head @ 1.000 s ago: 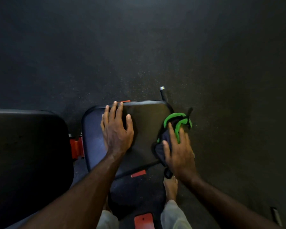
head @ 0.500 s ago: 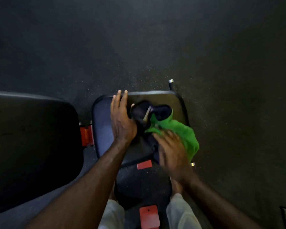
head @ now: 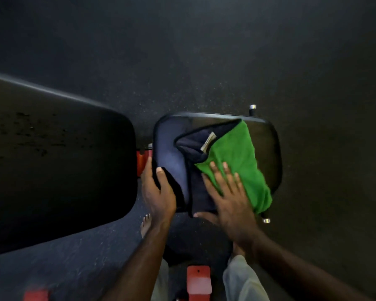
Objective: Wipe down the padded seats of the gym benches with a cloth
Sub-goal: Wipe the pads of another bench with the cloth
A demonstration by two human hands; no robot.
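1. The seat pad [head: 267, 148] is lying at centre, with the back pad [head: 59, 161] sitting at its 9 o'clock, just apart.
2. The cloth [head: 237, 157] is lying on the seat pad.
3. The right hand [head: 230, 198] is pressing on the cloth's 6 o'clock part.
4. The left hand [head: 156, 192] is gripping the seat pad's 8 o'clock edge.

Two black bench pads: small seat pad [head: 267, 135], bigger pad [head: 59, 161] to its left. One green-and-navy cloth [head: 232, 157] with one tag [head: 207, 141]. Two hands: left hand [head: 157, 192], right hand [head: 230, 196]; two bare feet, one [head: 145, 224] plainly seen; three red frame parts [head: 199, 281].
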